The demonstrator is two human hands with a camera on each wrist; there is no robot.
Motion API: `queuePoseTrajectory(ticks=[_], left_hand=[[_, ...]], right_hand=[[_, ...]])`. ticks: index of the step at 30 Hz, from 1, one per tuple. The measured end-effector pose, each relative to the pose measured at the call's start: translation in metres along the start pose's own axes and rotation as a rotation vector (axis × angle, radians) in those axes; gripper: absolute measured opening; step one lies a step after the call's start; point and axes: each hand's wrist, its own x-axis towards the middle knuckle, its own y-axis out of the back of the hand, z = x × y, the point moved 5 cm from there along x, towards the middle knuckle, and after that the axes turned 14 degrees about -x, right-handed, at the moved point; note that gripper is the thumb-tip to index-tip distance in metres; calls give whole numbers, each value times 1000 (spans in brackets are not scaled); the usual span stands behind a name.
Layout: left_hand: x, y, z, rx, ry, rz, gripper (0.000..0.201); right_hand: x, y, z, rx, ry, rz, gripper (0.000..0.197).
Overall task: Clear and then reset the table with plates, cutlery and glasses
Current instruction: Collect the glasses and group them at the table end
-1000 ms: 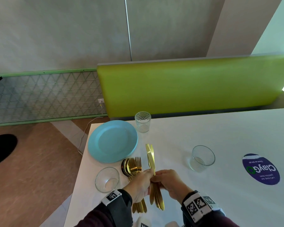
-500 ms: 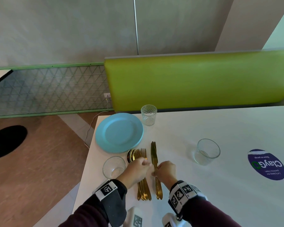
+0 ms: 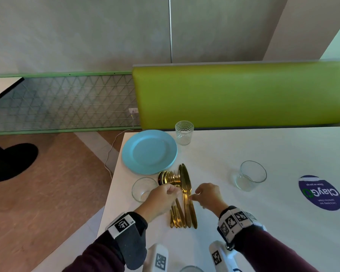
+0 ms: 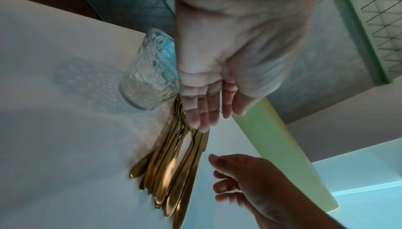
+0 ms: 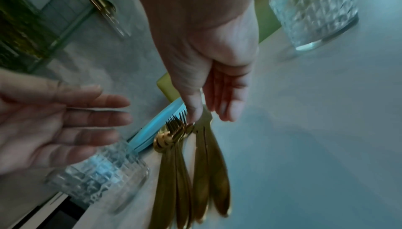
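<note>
Gold cutlery (image 3: 182, 195) is laid flat on the table (image 3: 243, 222), bunched between plate (image 3: 149, 151) and near edge; left hand (image 3: 159, 201) and right hand (image 3: 209, 195) are spread, fingers relaxed, nothing gripped

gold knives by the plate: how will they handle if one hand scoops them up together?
The gold knives look like stiff polished metal, so probably slippery. Lying loosely side by side, they would likely slide and fan apart. Long, thin and flat on the table, they may resist getting fingers underneath.
</note>
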Motion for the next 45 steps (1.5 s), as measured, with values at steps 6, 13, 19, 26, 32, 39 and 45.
queuePoseTrajectory(ticks=[6, 13, 19, 26, 32, 39, 45], left_hand=[[-31, 44, -5, -121, -286, 263, 8], [-52, 62, -42, -78, -261, 400, 11], [-59, 43, -83, -2, -137, 284, 19], [-64, 49, -104, 5, -69, 284, 26], [-45, 66, -99, -10, -31, 371, 57], [-6, 70, -78, -98, -85, 389, 95], [13, 70, -83, -78, -151, 401, 83]], right_hand=[[-46, 9, 35, -118, 120, 5, 30], [-100, -28, 61, -153, 184, -25, 45], [-151, -74, 63, -220, 371, -134, 90], [-181, -105, 54, 69, 349, 8, 122], [-173, -102, 27, 237, 280, 173, 80], [-141, -72, -8, 292, 176, 223, 93], [-100, -48, -39, 305, 116, 270, 95]])
